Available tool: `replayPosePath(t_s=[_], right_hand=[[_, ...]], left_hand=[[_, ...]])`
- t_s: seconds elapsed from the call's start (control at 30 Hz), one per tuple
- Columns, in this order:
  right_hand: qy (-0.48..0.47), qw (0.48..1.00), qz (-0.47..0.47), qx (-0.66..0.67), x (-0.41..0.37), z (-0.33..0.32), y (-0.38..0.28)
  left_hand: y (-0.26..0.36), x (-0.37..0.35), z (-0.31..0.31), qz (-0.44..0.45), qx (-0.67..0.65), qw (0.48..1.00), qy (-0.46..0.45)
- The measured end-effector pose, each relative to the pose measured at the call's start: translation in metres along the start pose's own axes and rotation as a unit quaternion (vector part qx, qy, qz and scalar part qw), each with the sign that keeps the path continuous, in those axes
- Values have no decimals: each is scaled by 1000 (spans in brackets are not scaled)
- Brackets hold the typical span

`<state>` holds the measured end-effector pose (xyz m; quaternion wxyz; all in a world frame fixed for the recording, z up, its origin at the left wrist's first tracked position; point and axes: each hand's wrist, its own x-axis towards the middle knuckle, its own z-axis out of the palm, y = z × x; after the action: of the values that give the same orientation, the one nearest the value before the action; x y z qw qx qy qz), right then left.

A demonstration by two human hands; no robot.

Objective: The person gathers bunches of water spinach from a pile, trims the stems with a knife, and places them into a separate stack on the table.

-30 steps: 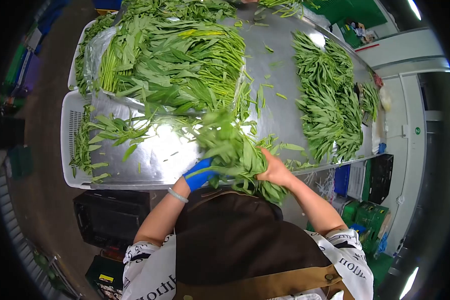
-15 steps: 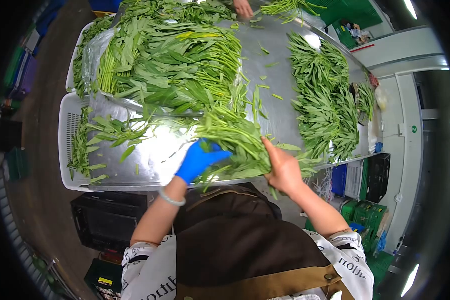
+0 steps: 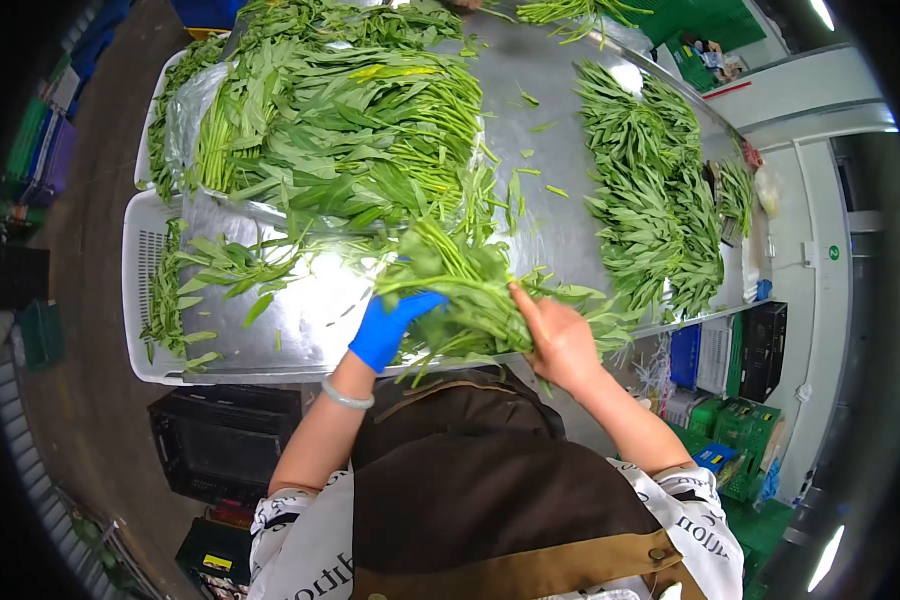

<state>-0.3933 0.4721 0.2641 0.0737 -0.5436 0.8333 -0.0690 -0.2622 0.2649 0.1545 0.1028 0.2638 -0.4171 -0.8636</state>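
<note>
A bunch of water spinach [image 3: 465, 285] is held between my two hands, just above the near edge of the steel table [image 3: 560, 235]. My left hand [image 3: 392, 322], in a blue glove, closes round the stem end on the left; some of its fingers are hidden by the greens. On the right, my bare right hand [image 3: 558, 335] grips the leafy side, thumb on top and fingers tucked beneath. Beyond the bunch lies a large heap of water spinach [image 3: 360, 130]. Loose stalks [image 3: 235, 265] are spread at the left of the table.
Neat bunches of water spinach [image 3: 655, 190] lie along the table's right side. White baskets [image 3: 155, 370] stand against its left edge. A black crate [image 3: 225, 440] sits below on the floor, and green crates [image 3: 745, 440] are at the lower right.
My left hand has shifted slightly left and up along the bunch, its fingers now closer round it. My right hand has moved a little left. The other person's hand at the top has mostly left view.
</note>
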Motion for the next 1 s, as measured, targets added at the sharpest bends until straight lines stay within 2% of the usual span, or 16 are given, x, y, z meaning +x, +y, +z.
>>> replayPosePath(t_s=[0.07,0.17,0.2,0.27,0.3,0.33,0.4,0.47,0.53,0.6,0.7,0.77,0.83,0.87,0.93,1.0], right_hand=[[0,1000,-5,0,-1,2,-2],[8,1000,20,2,-4,-12,2],[10,1000,14,1,-7,-15,5],[17,1000,1,-1,-11,-19,12],[8,1000,14,11,-11,-22,8],[-3,1000,9,12,-12,-20,7],[-22,1000,-2,10,-9,-17,4],[-25,1000,-15,7,-10,-16,2],[-22,999,-24,-8,-15,-19,6],[-20,999,-35,-28,-27,-27,12],[-15,995,-68,-68,-27,-36,10],[-19,990,-101,-95,-27,-34,5],[-19,983,-130,-125,-21,-28,0],[-17,982,-137,-129,-20,-27,-2],[-14,978,-151,-140,-19,-27,-3],[-14,977,-152,-148,-21,-31,-4]], left_hand=[[-21,22,-19,27,-71,995,61],[13,30,-42,34,-241,950,196],[5,39,-73,76,-301,936,167],[24,31,-85,145,-164,965,144],[47,21,-65,64,-143,983,94],[39,26,-64,111,17,994,12],[29,20,-39,172,151,971,-64],[1,21,-43,103,227,968,-27],[32,24,-68,8,-32,994,105],[60,31,-111,11,-35,988,151],[66,28,-109,92,33,991,92],[71,20,-50,75,176,981,8],[68,12,-3,234,395,876,-151],[59,11,6,206,437,848,-219],[48,12,7,118,495,832,-221],[52,15,2,146,488,851,-126]])
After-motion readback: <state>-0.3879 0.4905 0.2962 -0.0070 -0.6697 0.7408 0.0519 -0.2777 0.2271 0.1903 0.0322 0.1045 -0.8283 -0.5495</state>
